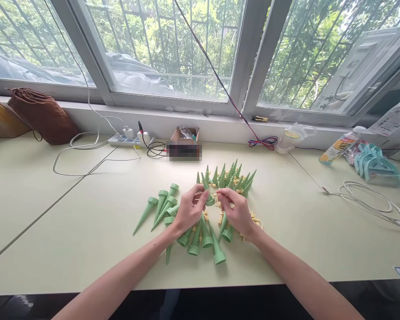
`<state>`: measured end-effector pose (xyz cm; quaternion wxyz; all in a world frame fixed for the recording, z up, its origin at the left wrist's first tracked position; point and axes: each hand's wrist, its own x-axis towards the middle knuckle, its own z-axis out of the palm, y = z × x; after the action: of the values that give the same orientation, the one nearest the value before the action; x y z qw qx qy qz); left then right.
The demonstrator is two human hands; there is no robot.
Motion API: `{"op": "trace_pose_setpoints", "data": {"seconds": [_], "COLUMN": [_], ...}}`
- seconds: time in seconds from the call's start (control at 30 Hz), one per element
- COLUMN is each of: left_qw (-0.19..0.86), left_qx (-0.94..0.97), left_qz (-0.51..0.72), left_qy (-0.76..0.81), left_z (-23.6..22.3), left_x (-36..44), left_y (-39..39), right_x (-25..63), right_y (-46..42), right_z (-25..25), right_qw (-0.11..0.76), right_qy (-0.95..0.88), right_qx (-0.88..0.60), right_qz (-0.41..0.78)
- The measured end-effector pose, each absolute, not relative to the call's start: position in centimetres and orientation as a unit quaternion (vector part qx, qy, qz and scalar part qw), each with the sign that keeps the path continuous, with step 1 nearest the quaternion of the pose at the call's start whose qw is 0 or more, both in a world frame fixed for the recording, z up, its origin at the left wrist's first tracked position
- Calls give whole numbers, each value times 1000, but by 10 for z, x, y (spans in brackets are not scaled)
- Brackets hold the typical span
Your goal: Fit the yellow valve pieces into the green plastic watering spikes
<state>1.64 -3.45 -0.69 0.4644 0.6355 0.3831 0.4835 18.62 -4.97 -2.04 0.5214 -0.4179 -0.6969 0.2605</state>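
Note:
My left hand (189, 209) is closed round a green plastic watering spike (210, 201), its wide end low and its tip upward. My right hand (237, 208) pinches a small pale yellow plastic piece (214, 194) against the side of that spike; whether it is inside a hole I cannot tell. Loose green spikes (194, 243) lie below the hands, and a second group of spikes (165, 203) lies to the left. Behind the hands, several spikes (233, 175) stand upright among yellow pieces. More yellow pieces (256, 220) are scattered by my right wrist.
At the table's back are a power strip (122, 141), a small cardboard box (196, 133) and a brown bag (43, 116). A bottle (340, 146), turquoise plastic items (375, 164) and a coiled white cable (370, 198) lie at the right. The window (173, 49) runs behind.

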Motion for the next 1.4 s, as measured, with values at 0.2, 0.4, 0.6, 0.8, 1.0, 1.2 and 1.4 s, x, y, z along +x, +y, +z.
{"op": "trace_pose_setpoints", "data": {"seconds": [0.2, 0.4, 0.6, 0.8, 1.0, 1.2, 1.4], "left_qw": [462, 464, 462, 464, 463, 455, 432], "left_qx": [638, 638, 639, 638, 638, 646, 661], "left_qz": [481, 481, 481, 482, 483, 477, 475], "left_qy": [385, 383, 384, 381, 381, 385, 387], "left_z": [-8, -9, -8, -7, -9, -9, -9], "left_x": [16, 16, 16, 17, 17, 16, 15], "left_y": [-34, -33, -34, -35, -34, -34, -34], "right_x": [186, 186, 186, 186, 186, 186, 186], "right_y": [-50, -50, -50, -51, -50, -50, -50], "right_z": [-21, -20, -20, -20, -21, -22, -22], "right_qw": [519, 517, 515, 511, 509, 506, 503], "right_qy": [-697, -697, -698, -697, -696, -697, -697], "right_qx": [-412, -411, -411, -414, -415, -411, -413], "right_qz": [274, 277, 281, 287, 290, 297, 300]}}
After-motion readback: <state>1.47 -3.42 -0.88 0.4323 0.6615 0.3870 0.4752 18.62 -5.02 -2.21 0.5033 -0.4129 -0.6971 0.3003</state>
